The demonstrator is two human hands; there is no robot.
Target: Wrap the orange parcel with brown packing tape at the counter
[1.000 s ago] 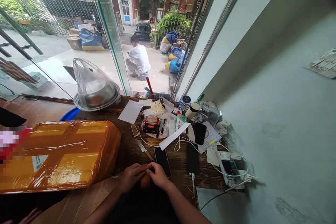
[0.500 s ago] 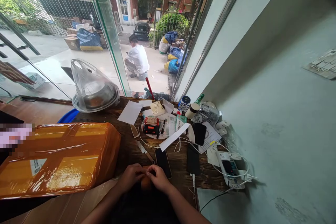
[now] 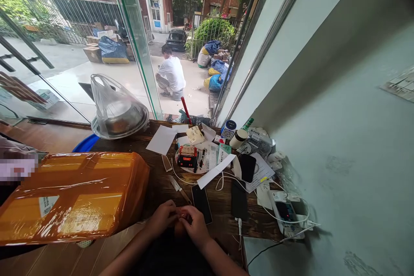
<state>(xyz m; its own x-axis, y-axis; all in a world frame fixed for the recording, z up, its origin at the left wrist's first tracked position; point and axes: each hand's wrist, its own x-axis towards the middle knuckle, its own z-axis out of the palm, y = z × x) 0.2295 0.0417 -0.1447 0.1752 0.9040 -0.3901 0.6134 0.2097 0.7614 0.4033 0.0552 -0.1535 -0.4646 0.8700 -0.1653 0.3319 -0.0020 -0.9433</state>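
My left hand (image 3: 162,217) and my right hand (image 3: 193,222) meet at the near edge of the dark wooden desk (image 3: 161,185), fingers pinched together over a small brownish thing (image 3: 179,227) that they mostly hide. A small knife (image 3: 179,188) lies just beyond my fingers. A dark phone (image 3: 201,202) lies right beside my right hand. A big parcel wrapped in orange tape (image 3: 74,194) fills the desk to the left of my left hand.
Another black phone (image 3: 239,200) on a white cable, a small red and black device (image 3: 187,156), papers, a white power strip (image 3: 284,213) and bottles clutter the desk's far right. A bagged metal bowl (image 3: 118,114) stands by the glass. Outside, a person (image 3: 170,74) crouches among parcels.
My hands stay pinched together at the desk edge with only slight finger movement. The view shifted a little; a blurred figure at the left edge moved.
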